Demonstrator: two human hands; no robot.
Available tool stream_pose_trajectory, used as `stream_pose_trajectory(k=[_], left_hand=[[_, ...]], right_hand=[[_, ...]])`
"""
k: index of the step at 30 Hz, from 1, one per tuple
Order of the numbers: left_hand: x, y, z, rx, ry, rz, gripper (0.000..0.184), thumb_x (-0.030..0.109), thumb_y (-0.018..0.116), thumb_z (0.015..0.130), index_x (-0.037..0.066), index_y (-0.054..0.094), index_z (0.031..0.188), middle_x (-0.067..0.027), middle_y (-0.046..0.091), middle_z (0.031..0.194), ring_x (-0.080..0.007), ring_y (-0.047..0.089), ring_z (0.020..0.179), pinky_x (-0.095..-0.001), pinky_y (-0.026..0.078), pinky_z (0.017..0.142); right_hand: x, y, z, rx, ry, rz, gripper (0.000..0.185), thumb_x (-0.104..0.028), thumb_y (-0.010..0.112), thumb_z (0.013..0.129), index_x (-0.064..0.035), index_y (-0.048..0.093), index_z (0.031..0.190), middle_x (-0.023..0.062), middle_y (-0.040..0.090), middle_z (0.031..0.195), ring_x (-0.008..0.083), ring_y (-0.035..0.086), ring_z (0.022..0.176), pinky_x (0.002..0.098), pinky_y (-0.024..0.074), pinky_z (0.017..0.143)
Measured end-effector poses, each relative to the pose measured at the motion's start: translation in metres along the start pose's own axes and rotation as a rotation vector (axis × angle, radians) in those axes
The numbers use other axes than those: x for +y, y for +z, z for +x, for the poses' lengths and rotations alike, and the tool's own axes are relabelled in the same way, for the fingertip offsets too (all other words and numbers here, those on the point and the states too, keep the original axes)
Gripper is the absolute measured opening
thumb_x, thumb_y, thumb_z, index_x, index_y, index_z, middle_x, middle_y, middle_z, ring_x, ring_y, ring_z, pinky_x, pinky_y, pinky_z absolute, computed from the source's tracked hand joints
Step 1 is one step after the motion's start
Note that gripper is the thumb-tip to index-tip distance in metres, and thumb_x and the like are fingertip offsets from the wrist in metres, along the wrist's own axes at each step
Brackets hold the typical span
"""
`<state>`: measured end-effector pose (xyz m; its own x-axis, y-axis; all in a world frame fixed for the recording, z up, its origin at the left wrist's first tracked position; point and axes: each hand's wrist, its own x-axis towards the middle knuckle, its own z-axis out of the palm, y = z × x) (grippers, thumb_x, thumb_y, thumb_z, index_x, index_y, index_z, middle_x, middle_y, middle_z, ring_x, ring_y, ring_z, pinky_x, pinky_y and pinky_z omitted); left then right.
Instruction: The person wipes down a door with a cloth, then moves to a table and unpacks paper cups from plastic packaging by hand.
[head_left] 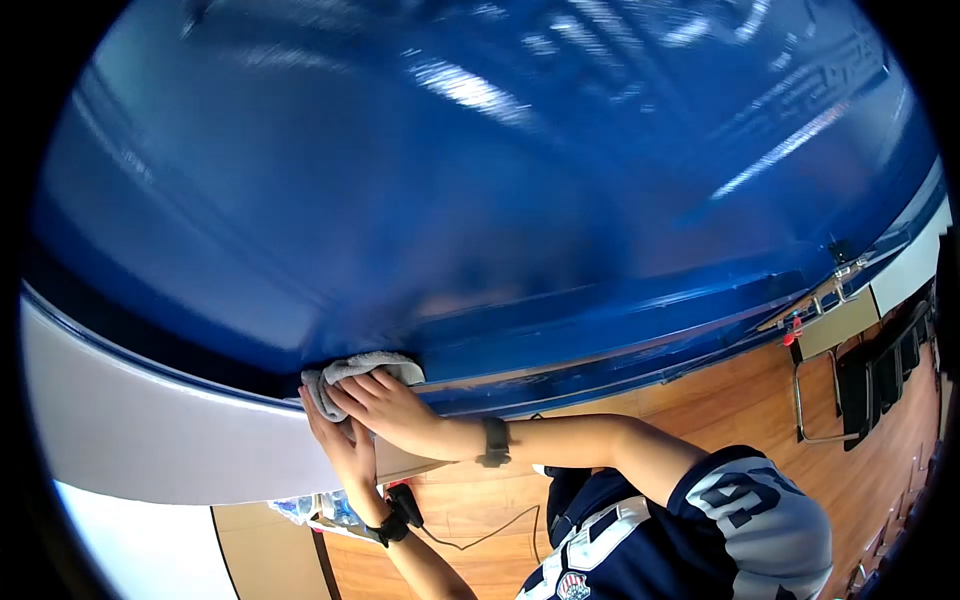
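A folded grey cloth [377, 364] is pressed against the lower edge of a large glossy blue surface [450, 220], near a corner where it meets a pale panel. My right hand [395, 410] lies over the cloth with its fingers bent into it. Just left and below, my left hand [347, 455] grips the cloth's left end, fingers along its outer side and thumb nearer the middle. The cloth hides some fingertips. Both wrists wear dark bands, and a small black box sits on the left one.
The pale panel [180, 410] runs along the left. Below lies a wooden floor [480, 500] crossed by a thin dark cable [490, 545]. Clear plastic items [325, 508] stand near my left wrist. Black chairs [875, 375] and a metal fitting [840, 285] are at the right.
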<state>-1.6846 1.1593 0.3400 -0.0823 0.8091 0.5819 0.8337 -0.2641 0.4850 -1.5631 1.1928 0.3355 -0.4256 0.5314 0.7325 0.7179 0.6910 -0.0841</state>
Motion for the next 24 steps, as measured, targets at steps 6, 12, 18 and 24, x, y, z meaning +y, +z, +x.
stream_pose_trajectory(k=[6,12,18,24], left_hand=[[0.045,-0.030,0.030,-0.077,0.205,0.121,0.077,0.020,0.061,0.074,-0.006,0.023,0.137,-0.0261,0.030,0.138,-0.0429,0.025,0.129,-0.0514,0.016,0.107],[0.119,-0.081,0.051,-0.154,0.319,0.000,0.082,0.022,0.064,0.072,-0.006,0.022,0.136,-0.0266,0.033,0.134,-0.0413,0.027,0.127,-0.0526,0.014,0.106],[0.162,-0.146,0.062,-0.263,0.451,-0.202,0.078,0.016,0.070,0.068,-0.003,0.032,0.133,-0.0207,0.040,0.128,-0.0351,0.035,0.123,-0.0478,0.021,0.101],[0.293,-0.241,0.102,-0.268,0.659,-0.275,0.065,0.016,0.063,0.074,-0.004,0.037,0.130,-0.0189,0.045,0.122,-0.0339,0.042,0.114,-0.0462,0.029,0.097]], right_hand=[[0.004,-0.066,0.012,-0.054,0.095,0.033,0.052,-0.016,0.053,0.081,-0.0078,0.041,0.132,0.0097,0.048,0.125,0.0218,0.046,0.114,0.0363,0.0333,0.097],[-0.011,-0.180,0.039,-0.065,0.235,-0.008,0.047,-0.014,0.057,0.080,-0.0090,0.049,0.126,0.0073,0.051,0.118,0.0205,0.048,0.110,0.0358,0.0345,0.091],[-0.060,-0.270,0.060,-0.091,0.430,-0.072,0.054,-0.005,0.059,0.074,-0.0064,0.044,0.127,0.0117,0.048,0.117,0.0269,0.046,0.112,0.0422,0.0317,0.099],[-0.110,-0.423,0.119,0.006,0.683,-0.250,0.053,0.000,0.055,0.074,-0.0041,0.042,0.125,0.0178,0.047,0.120,0.0329,0.043,0.117,0.0459,0.0288,0.104]])
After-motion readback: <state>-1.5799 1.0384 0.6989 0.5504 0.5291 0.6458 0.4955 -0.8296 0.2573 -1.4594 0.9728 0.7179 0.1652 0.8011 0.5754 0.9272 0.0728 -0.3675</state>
